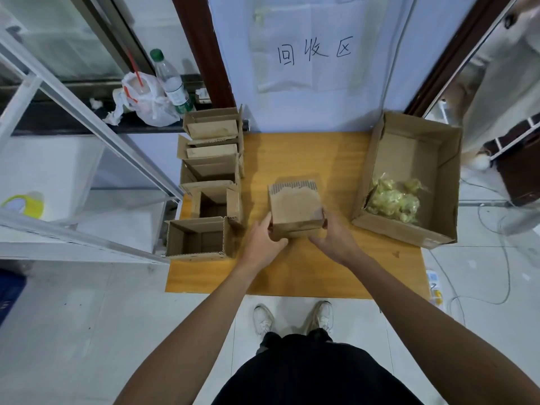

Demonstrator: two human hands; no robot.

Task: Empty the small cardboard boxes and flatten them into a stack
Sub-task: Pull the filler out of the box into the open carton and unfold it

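A small cardboard box (295, 210) sits at the middle of the yellow wooden table (306, 276), its torn upper edge facing away from me. My left hand (264, 242) grips its near left corner and my right hand (334, 238) grips its near right corner. Along the table's left edge runs a row of several small open boxes (211, 176); the nearest one (198, 239) stands open and looks empty. At the right stands a large open cardboard box (409, 182) holding clear bags of yellow-green items (394, 201).
A wall with a paper sign (314, 51) rises behind the table. A plastic bottle (172, 81) and a white plastic bag (146, 99) lie on a dark ledge at the back left. A glass and metal frame (87, 118) stands on the left. Cables trail on the floor at right.
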